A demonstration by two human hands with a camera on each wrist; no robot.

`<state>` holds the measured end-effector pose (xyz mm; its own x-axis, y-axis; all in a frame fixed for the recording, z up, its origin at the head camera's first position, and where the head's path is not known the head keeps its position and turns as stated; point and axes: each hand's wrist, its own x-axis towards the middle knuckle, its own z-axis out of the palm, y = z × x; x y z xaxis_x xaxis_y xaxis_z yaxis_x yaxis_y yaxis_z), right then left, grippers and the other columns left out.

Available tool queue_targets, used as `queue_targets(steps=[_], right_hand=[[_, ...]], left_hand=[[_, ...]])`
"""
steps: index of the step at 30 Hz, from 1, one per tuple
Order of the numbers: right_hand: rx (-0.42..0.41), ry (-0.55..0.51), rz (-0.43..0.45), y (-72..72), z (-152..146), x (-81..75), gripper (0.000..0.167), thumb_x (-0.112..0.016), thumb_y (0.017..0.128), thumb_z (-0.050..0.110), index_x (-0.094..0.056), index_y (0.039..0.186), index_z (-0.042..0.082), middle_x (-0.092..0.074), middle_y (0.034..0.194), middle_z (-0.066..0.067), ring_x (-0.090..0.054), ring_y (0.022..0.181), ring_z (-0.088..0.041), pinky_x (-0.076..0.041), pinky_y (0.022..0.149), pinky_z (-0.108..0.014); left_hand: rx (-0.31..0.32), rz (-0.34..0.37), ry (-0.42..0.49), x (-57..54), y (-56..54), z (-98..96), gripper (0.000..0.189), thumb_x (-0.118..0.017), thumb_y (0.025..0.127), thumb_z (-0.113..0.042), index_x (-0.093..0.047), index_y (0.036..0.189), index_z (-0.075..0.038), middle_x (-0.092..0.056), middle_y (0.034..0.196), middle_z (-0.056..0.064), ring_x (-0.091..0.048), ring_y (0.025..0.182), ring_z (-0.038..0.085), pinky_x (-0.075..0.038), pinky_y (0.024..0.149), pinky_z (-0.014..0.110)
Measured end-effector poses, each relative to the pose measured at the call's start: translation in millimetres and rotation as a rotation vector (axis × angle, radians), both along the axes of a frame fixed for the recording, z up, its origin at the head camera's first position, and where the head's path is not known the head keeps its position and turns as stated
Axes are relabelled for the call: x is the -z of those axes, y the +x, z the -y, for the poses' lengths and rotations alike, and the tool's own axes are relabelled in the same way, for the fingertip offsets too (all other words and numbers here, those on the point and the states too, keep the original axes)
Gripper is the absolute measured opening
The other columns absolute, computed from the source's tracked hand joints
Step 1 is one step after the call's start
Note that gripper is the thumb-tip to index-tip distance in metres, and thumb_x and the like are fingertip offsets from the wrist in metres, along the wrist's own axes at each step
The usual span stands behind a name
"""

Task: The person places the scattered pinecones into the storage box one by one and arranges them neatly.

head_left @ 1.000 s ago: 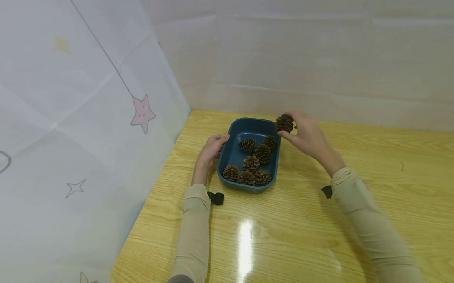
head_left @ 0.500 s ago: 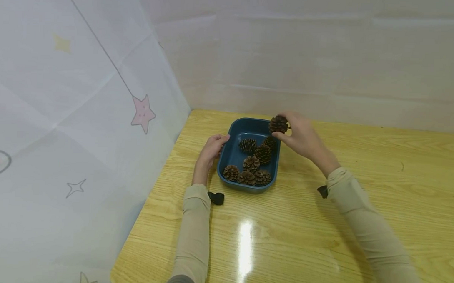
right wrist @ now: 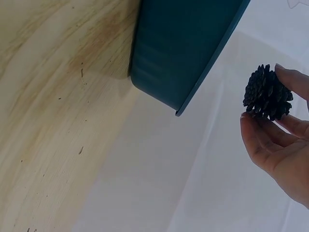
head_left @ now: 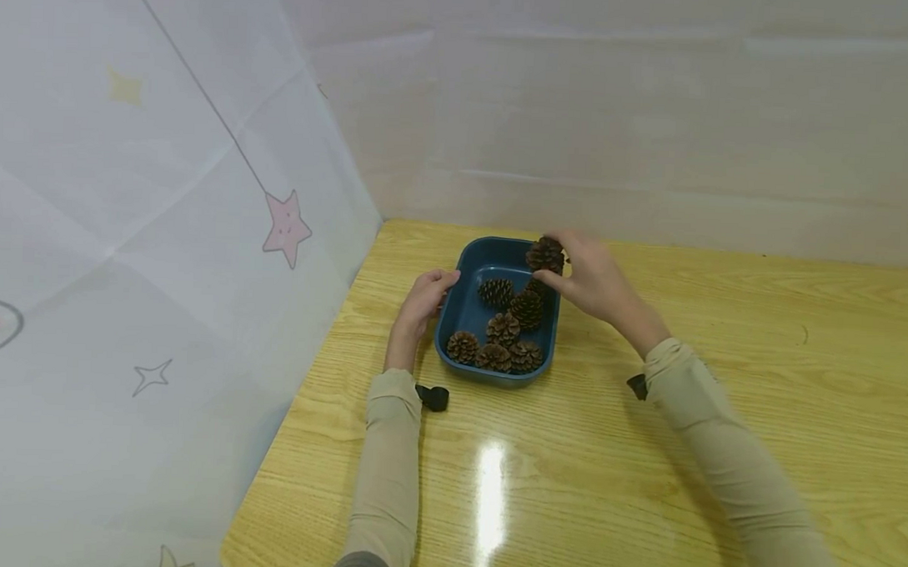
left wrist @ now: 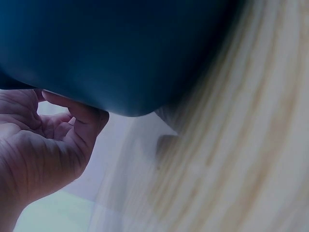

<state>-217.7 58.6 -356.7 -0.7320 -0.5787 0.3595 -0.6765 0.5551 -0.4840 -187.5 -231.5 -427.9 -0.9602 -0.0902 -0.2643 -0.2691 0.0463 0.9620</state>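
Note:
A pine cone (head_left: 545, 254) is pinched between the thumb and fingers of my right hand (head_left: 593, 280), above the far right corner of a dark blue plastic bin (head_left: 459, 313). In the right wrist view the same pine cone (right wrist: 268, 94) hangs from the fingertips, apart from the bin's wall (right wrist: 186, 43). My left hand (head_left: 425, 297) grips the bin's left side, thumb at the rim. From the left wrist, that hand (left wrist: 53, 140) is seen against the bin's outer wall. Several brown pine cones, among them one near the middle (head_left: 502, 328), lie inside the bin.
The bin stands on a yellow wood-grain table (head_left: 606, 456), near its back left corner. A pale cloth wall (head_left: 580, 113) rises behind it, and a patterned cloth (head_left: 162, 265) hangs along the left edge. Black straps (head_left: 432, 397) show at both wrists.
My right hand has moved left and slightly down with the pine cone, from the bin's right rim to over its inside. The left hand and the bin have stayed in place.

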Motion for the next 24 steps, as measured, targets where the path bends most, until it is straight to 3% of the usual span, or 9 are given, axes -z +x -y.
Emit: queue_targets(steps=[13, 24], right_hand=[[-0.022, 0.001, 0.037, 5.2, 12, 0.7, 0.061, -0.080, 0.095, 0.021, -0.052, 0.142, -0.005, -0.057, 0.139, -0.025, -0.053, 0.130, -0.044, -0.042, 0.107, -0.057], [-0.049, 0.014, 0.041, 9.1, 24, 4.1, 0.060, -0.079, 0.096, 0.025, -0.053, 0.142, -0.004, -0.059, 0.138, -0.026, -0.055, 0.128, -0.043, -0.044, 0.106, -0.057]], left_hand=[[-0.003, 0.002, -0.007, -0.5, -0.3, -1.1, 0.039, -0.059, 0.108, -0.031, -0.062, 0.115, 0.008, -0.058, 0.084, 0.006, -0.053, 0.062, 0.011, -0.045, 0.059, 0.025], [-0.009, 0.007, -0.008, -0.6, -0.8, -1.7, 0.043, -0.059, 0.108, -0.031, -0.061, 0.123, 0.009, -0.060, 0.090, 0.008, -0.056, 0.066, 0.012, -0.047, 0.061, 0.025]])
